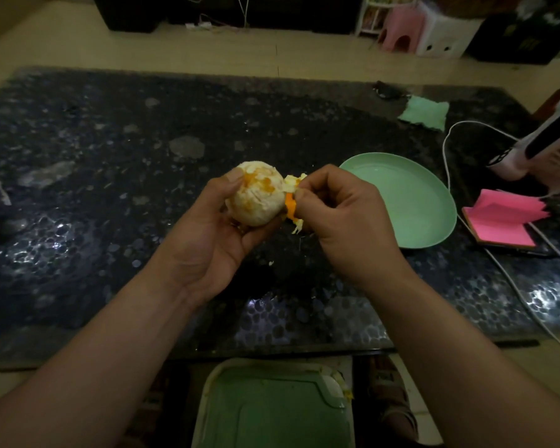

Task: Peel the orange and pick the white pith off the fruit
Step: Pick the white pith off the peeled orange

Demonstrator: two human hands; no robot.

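Above the dark pebble-patterned table [110,150] we held the orange [256,195] in our left hand [214,234], fingers curled beneath it and the thumb pressed against its upper left side. Most of the rind was off; pale pith covered the fruit, with patches of orange flesh showing near the top. Our right hand [340,218] sat just beside it, fingers curled tight, pinching a strip of peel [290,205] at the fruit's right side. That strip was orange outside and white within, and ragged pith hung from it above and below the fingertips. We could not tell whether the strip was attached to the fruit.

Just behind the right hand lay a pale green plate [414,202], partly hidden by the knuckles. Right of it sat a pink pad of sticky notes [498,221], with a white cable [446,147] looping past it. A green cloth [424,113] lay near the far edge. Below the near edge stood a green bin [272,415], peel scraps on its right rim.
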